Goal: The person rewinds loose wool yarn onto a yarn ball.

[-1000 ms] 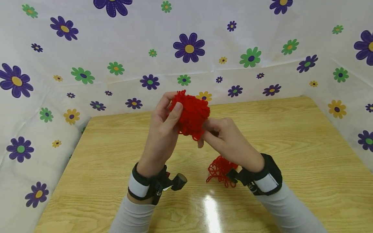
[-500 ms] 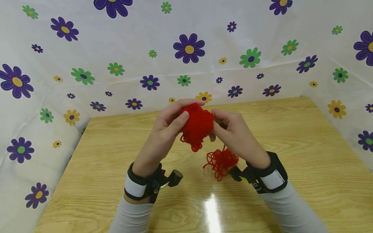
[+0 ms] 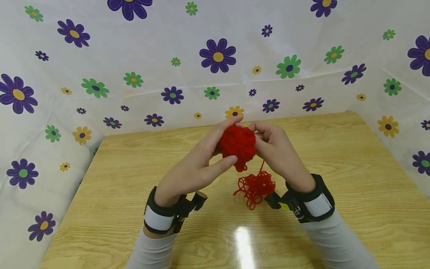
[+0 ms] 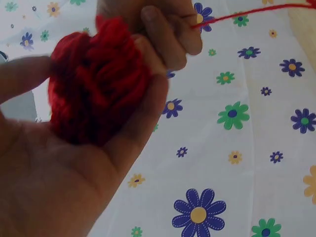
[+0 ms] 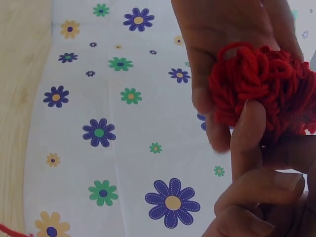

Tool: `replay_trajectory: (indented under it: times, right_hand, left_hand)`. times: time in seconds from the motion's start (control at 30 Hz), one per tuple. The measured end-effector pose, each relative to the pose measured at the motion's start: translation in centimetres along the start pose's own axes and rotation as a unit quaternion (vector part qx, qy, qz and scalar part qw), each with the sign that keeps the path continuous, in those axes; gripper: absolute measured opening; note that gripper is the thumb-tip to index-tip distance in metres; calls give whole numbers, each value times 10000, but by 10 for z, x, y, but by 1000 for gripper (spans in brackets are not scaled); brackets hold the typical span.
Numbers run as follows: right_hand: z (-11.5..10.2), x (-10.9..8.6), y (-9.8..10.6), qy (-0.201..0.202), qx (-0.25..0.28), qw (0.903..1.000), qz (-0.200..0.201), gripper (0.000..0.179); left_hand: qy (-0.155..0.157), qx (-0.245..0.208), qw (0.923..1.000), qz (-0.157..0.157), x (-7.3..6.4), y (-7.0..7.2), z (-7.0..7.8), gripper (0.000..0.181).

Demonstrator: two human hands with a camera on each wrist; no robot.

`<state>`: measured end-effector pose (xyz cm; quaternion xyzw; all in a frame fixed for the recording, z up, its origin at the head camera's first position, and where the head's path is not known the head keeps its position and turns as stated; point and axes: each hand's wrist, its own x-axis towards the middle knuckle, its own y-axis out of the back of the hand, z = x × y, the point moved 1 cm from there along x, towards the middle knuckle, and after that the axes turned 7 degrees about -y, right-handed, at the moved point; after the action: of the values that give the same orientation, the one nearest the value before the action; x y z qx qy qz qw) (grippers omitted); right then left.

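Observation:
A ball of red yarn [image 3: 239, 146] is up off the table in the head view, its surface wound in thick loops. My left hand [image 3: 198, 168] holds it between the thumb, low at the front, and the fingers behind. At its right side is my right hand [image 3: 280, 151], fingers bent, with a fingertip [image 5: 251, 116] against the loops in the right wrist view. From the right hand's curled fingers a yarn strand [image 4: 256, 9] runs out in the left wrist view. Below, a loose tangle of red yarn [image 3: 256, 186] lies on the table, joined to that strand.
The wooden table [image 3: 134, 168] extends around both forearms. White flowered cloth [image 3: 151, 48] stands behind it and at both sides. A wrist camera [image 3: 200, 200] juts from the left wrist, and another camera [image 3: 273, 200] sits close by the tangle.
The ball has come lower and to the right, turning in the left hand, whose thumb has moved down its front. The right hand has moved slightly right and up; the strand to the tangle now shows.

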<state>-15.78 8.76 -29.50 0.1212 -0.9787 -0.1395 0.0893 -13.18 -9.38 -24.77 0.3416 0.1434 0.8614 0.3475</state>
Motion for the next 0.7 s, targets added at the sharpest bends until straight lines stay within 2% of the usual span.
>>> replay_trajectory:
  times: [0.1,0.17,0.3,0.5,0.7]
  right_hand:
    - [1,1,1,46,-136,9998,-121,19]
    - [1,1,2,96,-133,9996,-238,19]
    - [1,1,3,63,-86,9991,-409,19]
    - [0,0,4,60,-92,9990,-431,22]
    - [-13,-6,5,178,-362,9991,-150,23]
  left_hand:
    - [77,179,9998,-95,-2,3,0,61]
    - [168,216,9995,-142,-4,4,-1,59]
    - [201,176,9987,-435,-5,7,0,53]
    - [266,379,9962,-733,-7,8,2,52]
    - [436,1186,9882,-863,-14,6,-21,53]
